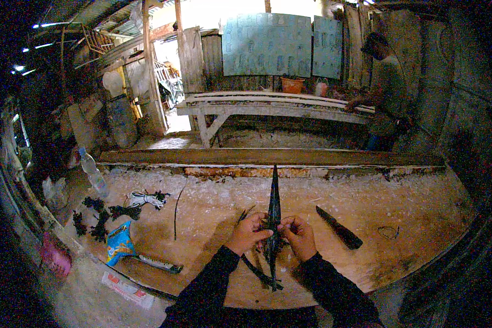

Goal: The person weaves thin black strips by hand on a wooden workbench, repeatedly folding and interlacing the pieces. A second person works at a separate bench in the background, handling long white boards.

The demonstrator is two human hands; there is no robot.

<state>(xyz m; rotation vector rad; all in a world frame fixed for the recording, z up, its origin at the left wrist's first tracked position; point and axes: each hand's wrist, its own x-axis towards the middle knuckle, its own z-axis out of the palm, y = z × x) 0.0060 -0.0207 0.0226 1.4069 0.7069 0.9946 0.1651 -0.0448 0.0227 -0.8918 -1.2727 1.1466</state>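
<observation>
– Where is the long black pointed piece?
– It is over the table. The left fingers grip it; the right fingers are closed together beside its edge.

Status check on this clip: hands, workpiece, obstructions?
Left grip holding long black tapered piece, narrow tip away. Right grip pinched at its side. Dark strip near its lower end; nothing seen blocking.

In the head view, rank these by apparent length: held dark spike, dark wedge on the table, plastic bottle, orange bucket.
1. Spike: clearly longest.
2. Wedge and bottle: too alike to rank.
3. Bucket: smallest here, but it stands farther away, so true size is unsure.
</observation>
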